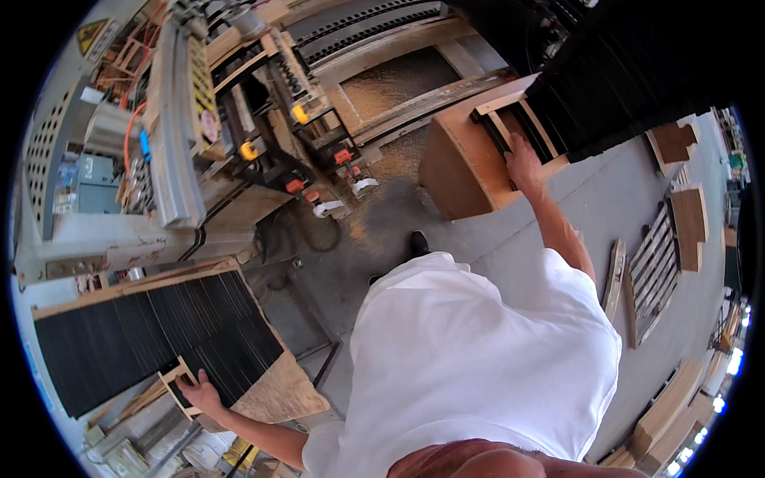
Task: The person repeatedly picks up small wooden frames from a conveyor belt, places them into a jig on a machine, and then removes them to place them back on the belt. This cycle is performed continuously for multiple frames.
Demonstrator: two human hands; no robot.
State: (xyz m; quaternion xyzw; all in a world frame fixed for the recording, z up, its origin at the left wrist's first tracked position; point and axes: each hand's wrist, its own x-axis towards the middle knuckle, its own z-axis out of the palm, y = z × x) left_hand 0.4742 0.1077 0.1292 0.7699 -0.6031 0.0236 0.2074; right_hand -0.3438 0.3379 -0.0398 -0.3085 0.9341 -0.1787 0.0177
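Observation:
At the lower left, my left hand (201, 392) curls round a pale-edged wooden piece (190, 370) with black faces. That piece lies at the near edge of a large row of black strips (111, 338) on a wooden board. My right hand (523, 163) reaches out to the upper right and closes on a pale wooden strip (500, 130) with a dark side. Other pale and black strips lie around it on top of a brown wooden box (456, 171). The fingertips of both hands are partly hidden.
Ahead stands a machine with metal rails, clamps with yellow knobs (249, 150), and a sawdust-covered bed (398, 84). A black pleated mass (629, 88) fills the upper right. A slatted pallet (652, 259) and stacked boards (665, 410) lie on the right. My shoe (418, 243) shows on the grey floor.

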